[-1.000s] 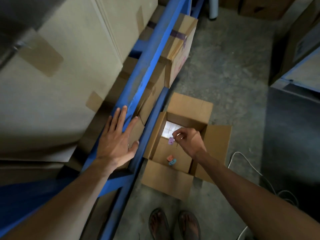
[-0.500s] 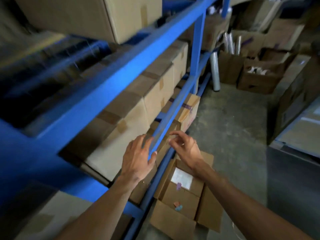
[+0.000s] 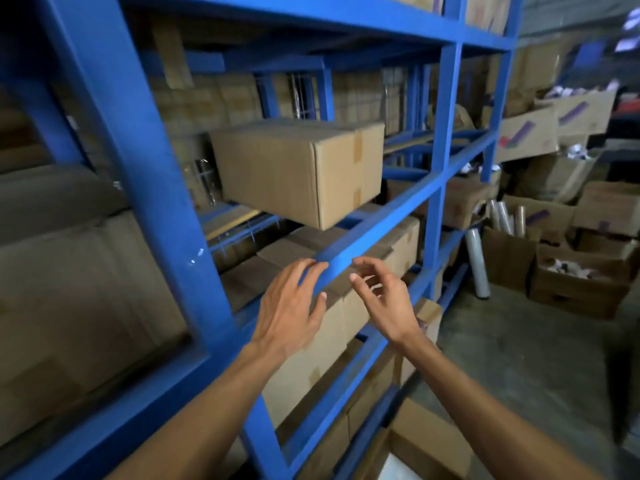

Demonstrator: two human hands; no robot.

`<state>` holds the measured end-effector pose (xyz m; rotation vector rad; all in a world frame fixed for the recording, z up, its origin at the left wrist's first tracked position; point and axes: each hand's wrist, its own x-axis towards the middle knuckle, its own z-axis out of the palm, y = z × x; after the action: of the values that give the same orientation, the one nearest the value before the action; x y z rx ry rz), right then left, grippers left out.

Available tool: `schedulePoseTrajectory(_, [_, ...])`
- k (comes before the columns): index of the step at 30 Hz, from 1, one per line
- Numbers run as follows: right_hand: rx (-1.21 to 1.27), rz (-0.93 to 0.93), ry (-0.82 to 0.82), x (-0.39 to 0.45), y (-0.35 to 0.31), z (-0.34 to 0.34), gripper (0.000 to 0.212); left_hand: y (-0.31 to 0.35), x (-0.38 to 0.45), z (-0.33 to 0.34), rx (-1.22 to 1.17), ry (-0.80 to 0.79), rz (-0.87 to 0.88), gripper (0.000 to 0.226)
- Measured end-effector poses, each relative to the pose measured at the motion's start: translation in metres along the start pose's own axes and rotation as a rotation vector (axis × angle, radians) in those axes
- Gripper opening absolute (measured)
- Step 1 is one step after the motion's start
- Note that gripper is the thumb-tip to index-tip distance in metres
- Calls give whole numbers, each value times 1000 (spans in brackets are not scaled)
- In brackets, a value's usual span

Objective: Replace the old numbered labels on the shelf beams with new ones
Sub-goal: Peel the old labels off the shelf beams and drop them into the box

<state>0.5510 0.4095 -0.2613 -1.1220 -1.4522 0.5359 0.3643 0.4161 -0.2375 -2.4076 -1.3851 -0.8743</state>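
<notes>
Swung up from the open carton [image 3: 429,441], now only a corner at the bottom right of the frame, to face the blue rack [image 3: 145,188] across the left and centre. Risen with the view, both hands, now at the slanting shelf beam [image 3: 391,216] in mid-frame, below the closed carton [image 3: 277,171] at centre.

Left hand [image 3: 287,306] spread flat against the beam's lower end, fingertips over its top edge, thumb underneath, gripping nothing. Right hand [image 3: 388,303] just beside the beam to the right, fingers loosely curled and apart, not yet touching the metal.

No old numbered label to be made out on the beam face near the hands, and no new label visible in the right hand; impossible to tell whether one clings to a hidden fingertip.

Probably the placing step. Best done by keeping the left hand braced as a guide, checking that the spot is bare and clean, squaring the label to the beam's edges, then pressing from one end across to avoid wrinkles or a crooked set
</notes>
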Motion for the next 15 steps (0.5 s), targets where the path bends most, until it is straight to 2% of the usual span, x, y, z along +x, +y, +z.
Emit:
schedulePoseTrajectory(8, [31,-227,17,48,-91,2,33,2,43,-112,143,253,68,48])
schedulePoseTrajectory(12, [131,-321,-1,70,-143,10,40,0,56,-167,253,449,87,48])
schedulePoseTrajectory(15, [182,-376,-12,86,-177,19,40,-2,64,-199,342,520,80,52])
